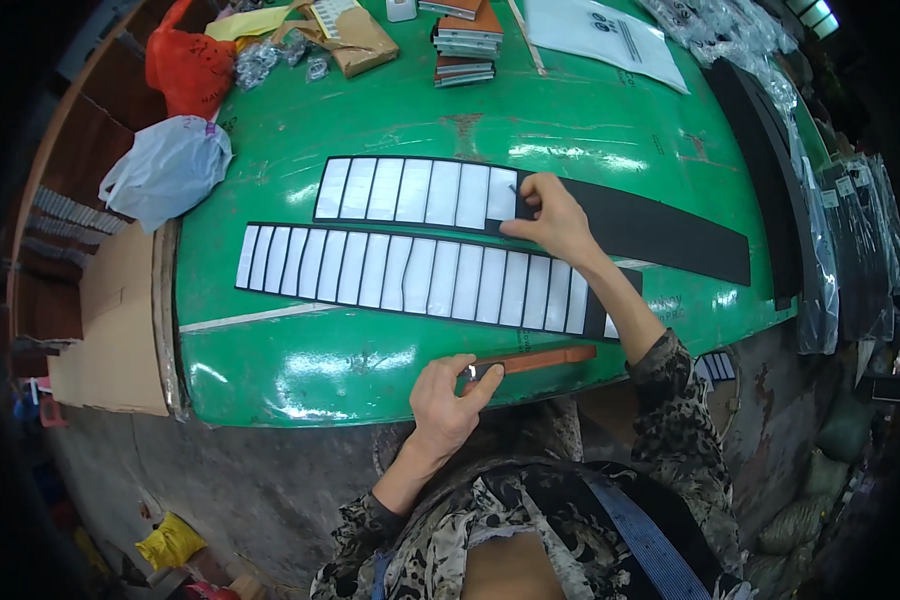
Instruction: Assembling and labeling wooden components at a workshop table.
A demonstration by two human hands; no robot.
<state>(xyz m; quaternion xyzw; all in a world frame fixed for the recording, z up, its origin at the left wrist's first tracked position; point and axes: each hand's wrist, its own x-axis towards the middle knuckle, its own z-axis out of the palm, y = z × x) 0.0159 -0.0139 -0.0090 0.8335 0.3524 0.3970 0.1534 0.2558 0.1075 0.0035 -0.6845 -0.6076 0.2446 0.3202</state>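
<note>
My right hand (555, 222) is over the upper black strip (640, 225), its fingers curled at the last of a row of white rectangular pieces (416, 190). What its fingertips pinch, if anything, is too small to make out. Nearer to me, a second black strip (596, 310) carries a longer row of white pieces (410, 275). At the table's front edge my left hand (444, 405) is closed round the left end of a long, narrow orange-brown bar (545, 360). Something small and shiny shows between those fingers.
On the green table (320, 375), a white plastic bag (168, 168) and a red bag (188, 70) sit at the left. Orange-and-white stacks (467, 45) and a white packet (605, 40) lie at the back. Long black pieces (760, 180) line the right edge. Cardboard (120, 320) stands at the left.
</note>
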